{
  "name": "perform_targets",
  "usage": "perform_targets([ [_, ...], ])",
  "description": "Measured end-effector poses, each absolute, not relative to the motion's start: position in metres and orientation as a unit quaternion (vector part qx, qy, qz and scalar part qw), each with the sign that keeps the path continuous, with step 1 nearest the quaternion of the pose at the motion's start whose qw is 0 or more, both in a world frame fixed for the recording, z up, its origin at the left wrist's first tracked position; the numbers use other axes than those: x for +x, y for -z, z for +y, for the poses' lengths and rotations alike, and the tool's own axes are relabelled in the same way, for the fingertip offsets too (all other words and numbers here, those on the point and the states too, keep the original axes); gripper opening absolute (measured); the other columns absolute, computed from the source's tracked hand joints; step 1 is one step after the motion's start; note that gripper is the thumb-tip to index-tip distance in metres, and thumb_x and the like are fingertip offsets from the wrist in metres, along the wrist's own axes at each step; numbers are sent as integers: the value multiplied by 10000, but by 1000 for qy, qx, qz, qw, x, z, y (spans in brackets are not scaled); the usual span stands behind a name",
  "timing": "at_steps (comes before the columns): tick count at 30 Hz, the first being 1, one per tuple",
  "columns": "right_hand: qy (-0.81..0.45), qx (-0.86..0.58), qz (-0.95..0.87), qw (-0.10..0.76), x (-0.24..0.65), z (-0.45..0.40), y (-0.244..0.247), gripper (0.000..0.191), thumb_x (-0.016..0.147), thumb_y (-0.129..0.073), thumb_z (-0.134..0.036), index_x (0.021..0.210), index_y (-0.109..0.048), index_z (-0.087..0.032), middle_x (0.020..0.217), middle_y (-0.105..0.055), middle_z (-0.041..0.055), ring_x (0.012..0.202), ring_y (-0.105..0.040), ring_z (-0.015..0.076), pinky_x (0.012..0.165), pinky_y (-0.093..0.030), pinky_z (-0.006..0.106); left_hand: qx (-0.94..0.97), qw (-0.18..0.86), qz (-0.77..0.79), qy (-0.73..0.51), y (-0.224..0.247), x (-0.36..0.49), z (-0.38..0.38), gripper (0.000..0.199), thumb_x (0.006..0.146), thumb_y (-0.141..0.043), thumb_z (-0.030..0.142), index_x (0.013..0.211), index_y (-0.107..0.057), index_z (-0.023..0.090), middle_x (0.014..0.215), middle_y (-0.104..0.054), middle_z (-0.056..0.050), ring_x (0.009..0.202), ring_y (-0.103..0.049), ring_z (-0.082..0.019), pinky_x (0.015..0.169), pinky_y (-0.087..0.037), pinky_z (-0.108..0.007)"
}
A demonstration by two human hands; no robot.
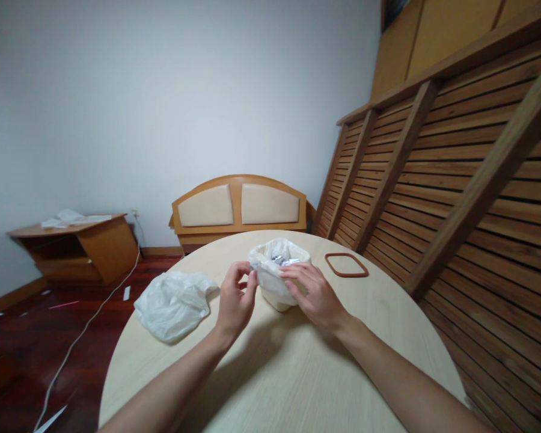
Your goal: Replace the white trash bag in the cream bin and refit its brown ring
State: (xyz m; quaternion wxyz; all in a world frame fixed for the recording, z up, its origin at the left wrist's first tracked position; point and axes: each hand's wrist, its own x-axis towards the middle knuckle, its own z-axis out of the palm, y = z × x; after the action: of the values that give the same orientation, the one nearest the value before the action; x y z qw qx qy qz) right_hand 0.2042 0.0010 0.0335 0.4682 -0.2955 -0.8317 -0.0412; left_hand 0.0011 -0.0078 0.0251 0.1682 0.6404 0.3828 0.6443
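Left hand (238, 297) and right hand (314, 294) are apart, one on each side of a small container (278, 299) near the table's far edge. Left thumb and fingers curl at its rim — whether they pinch the white liner (270, 278) cannot be told — while the right fingers lie loosely spread against the liner's other side. Shiny crumpled material (289, 261) shows inside. Toward the left edge of the round table (365, 349) lies a loose white bag (175, 307); a brown rounded frame (354, 275) lies near the far right edge.

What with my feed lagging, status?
Left hand, right hand at rim of lined container. Silvery contents inside. Crumpled plastic bag left, brown ring right, neither obstructing.
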Motion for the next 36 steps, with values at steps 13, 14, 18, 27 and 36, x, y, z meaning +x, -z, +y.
perform_targets([
  [13, 80, -278, -859, 422, 239, 16, -42, 123, 836, -741, -295, 908, -664, -230, 1311, -598, 113, 1229, -517, 309, 1034, -451, 533, 637, 189, 353, -659, -18, -5, 1, 224, 981, -531, 408, 893, -520, 203, 1262, -653, -138, 1145, -654, -219, 865, -571, -318],
  [14, 80, -272, -868, 408, 242, 17, -41, 148, 816, -762, -308, 906, -674, -230, 1350, -575, 114, 1259, -491, 320, 1051, -438, 548, 635, 191, 353, -660, -18, -6, 1, 220, 981, -532, 405, 895, -520, 203, 1265, -655, -137, 1140, -657, -217, 860, -572, -318],
  [18, 77, -258, -893, 361, 251, 21, -37, 134, 763, -792, -270, 860, -710, -227, 1484, -480, 98, 1369, -375, 356, 1110, -377, 595, 622, 192, 355, -671, -20, -7, 4, 236, 975, -537, 427, 893, -513, 208, 1242, -669, -126, 1084, -681, -208, 812, -585, -307],
  [27, 64, -261, -855, 443, 260, 24, -40, 62, 795, -663, -177, 825, -635, -224, 1395, -548, 99, 1328, -425, 337, 1110, -358, 591, 560, 198, 357, -721, -22, -12, 17, 344, 907, -610, 515, 857, -517, 188, 1059, -698, -87, 943, -696, -182, 694, -618, -280],
  [36, 32, -278, -833, 478, 281, 41, -32, 34, 840, -589, -218, 809, -589, -232, 1150, -676, 88, 1215, -539, 310, 1023, -435, 524, 497, 237, 384, -741, -26, -23, 25, 320, 835, -657, 474, 856, -525, 183, 941, -709, -65, 858, -699, -181, 573, -591, -238],
])
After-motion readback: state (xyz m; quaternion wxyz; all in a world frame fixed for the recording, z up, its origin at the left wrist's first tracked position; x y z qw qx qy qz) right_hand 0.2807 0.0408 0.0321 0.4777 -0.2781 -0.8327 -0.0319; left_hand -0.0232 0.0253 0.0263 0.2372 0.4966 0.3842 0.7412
